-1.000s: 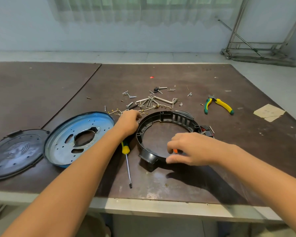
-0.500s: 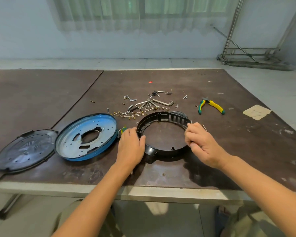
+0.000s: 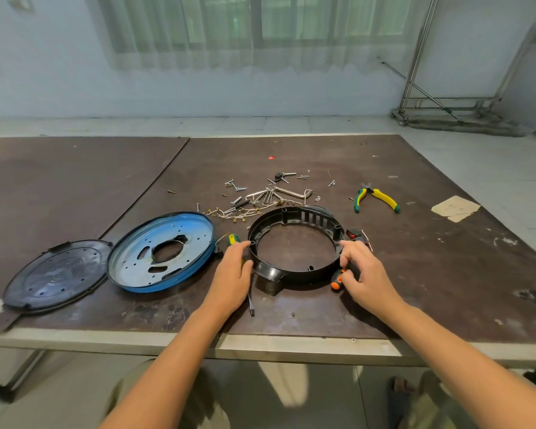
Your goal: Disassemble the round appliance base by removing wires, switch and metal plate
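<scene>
At the near edge of the worktop (image 3: 415, 274), the right hand (image 3: 367, 274) has its grip closed. The fingers curl round a small orange-and-black screwdriver (image 3: 337, 281), whose handle end pokes out beneath them, and the fingertips rest against the right wall of the black ring (image 3: 294, 275). Just past those fingertips, outside the ring on its right side, sits the red switch (image 3: 352, 234), its metal tabs pointing away to the right. I cannot tell from where I stand whether it is joined to the ring.

That looks to me like what the coming move depends on. The switch lies straight ahead of the right hand, while the left hand (image 3: 232, 275) is across the whole ring from it. The left hand's grip is open, with fairly straight fingers touching the ring's left rim. Its palm lies over a green-and-yellow screwdriver (image 3: 232, 239), whose long axis runs near to far with the blade tip toward the person.

Farther out, I count:
- **Ring, switch:** one of each.
- **Screwdrivers:** two.
- **Blue metal plate (image 3: 130, 267):** one, already lying free to the left.
- **Black cover (image 3: 56, 274):** one, beyond the plate.
- **Pliers (image 3: 381, 196):** one pair, at the far right.
- **Loose wires (image 3: 235, 213):** a thin tangle behind the ring.
- **Heap of screws and hex keys (image 3: 270, 193):** too many to count.
- **Paper scrap (image 3: 455, 208):** one.
</scene>
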